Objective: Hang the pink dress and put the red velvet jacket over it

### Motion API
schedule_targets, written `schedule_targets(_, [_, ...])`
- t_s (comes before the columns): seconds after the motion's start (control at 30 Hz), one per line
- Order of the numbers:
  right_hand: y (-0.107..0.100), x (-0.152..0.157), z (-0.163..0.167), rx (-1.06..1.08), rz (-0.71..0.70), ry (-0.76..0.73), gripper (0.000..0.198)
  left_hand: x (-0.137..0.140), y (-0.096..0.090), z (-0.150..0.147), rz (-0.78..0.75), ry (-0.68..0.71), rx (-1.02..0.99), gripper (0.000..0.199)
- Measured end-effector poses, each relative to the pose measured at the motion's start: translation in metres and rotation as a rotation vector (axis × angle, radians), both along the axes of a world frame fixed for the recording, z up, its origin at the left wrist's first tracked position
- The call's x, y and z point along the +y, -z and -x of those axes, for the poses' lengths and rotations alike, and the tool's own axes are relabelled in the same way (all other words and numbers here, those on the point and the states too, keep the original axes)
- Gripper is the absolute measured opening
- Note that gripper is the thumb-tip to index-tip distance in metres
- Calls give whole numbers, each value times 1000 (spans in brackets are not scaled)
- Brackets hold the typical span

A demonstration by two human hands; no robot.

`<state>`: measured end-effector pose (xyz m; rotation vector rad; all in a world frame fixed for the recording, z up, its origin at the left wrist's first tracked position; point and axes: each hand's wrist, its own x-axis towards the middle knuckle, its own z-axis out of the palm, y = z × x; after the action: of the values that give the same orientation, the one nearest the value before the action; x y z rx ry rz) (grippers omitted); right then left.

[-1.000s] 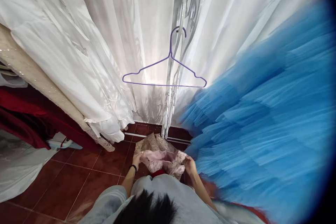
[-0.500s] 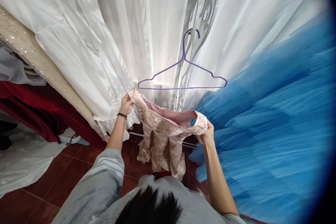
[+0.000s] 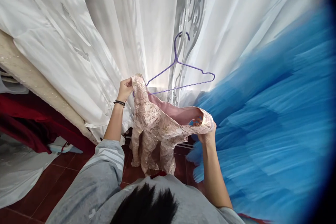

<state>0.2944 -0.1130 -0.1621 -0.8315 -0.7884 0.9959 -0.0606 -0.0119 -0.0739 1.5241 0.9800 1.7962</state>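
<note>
A pink and gold brocade dress [image 3: 154,119] with a plain pink lining hangs between my two hands, its neckline stretched wide. My left hand [image 3: 125,89] is closed on one shoulder of it, held higher than the other. On the opposite shoulder my right hand [image 3: 209,133] grips from below and behind, its fingers partly hidden by the cloth. Just beyond the dress hangs a purple hanger [image 3: 193,64], tilted, with its hook up at the white scrollwork. The raised shoulder of the dress covers part of the hanger's left end.
White drapes [image 3: 154,24] and a white scrollwork frame [image 3: 193,10] stand ahead. A blue tulle skirt [image 3: 275,129] fills the right side. Left are white garments [image 3: 65,49], a cream sparkly roll-like edge [image 3: 49,91] and dark red cloth [image 3: 36,119], above a red tiled floor [image 3: 55,185].
My left hand has risen, lifting its shoulder of the dress over the hanger's left end. The hanger has gone from level to tilted, left end lower. My right hand stays about where it was.
</note>
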Motion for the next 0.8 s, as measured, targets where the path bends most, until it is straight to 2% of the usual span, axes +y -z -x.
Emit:
schedule_targets(0.1, [9,1,-12,59,7,88,26,-11,-3,-21,16,-4,89,34])
schedule_targets(0.17, [18,2,-24,10,-7,120,27,-19,2,-32,59,-20,119,27])
schedule_targets(0.27, [30,8,-46,-78,-57,193,30,-27,10,-41,76,-102,164,19])
schedule_targets(0.37, [29,24,-73,-133,-109,275,34,-26,10,-39,42,-209,186,14])
schedule_targets(0.47, [11,47,-101,-182,-176,310,35,-23,4,-32,25,-276,209,12])
schedule_targets(0.6, [-26,80,-128,-164,-300,317,37,-24,-5,-21,5,-304,228,17])
schedule_targets(0.7, [-52,101,-136,-199,-352,304,38,-26,-8,-12,-22,-344,249,22])
schedule_targets(0.8, [-74,122,-132,-317,-348,204,42,-23,-6,-8,-12,-336,254,24])
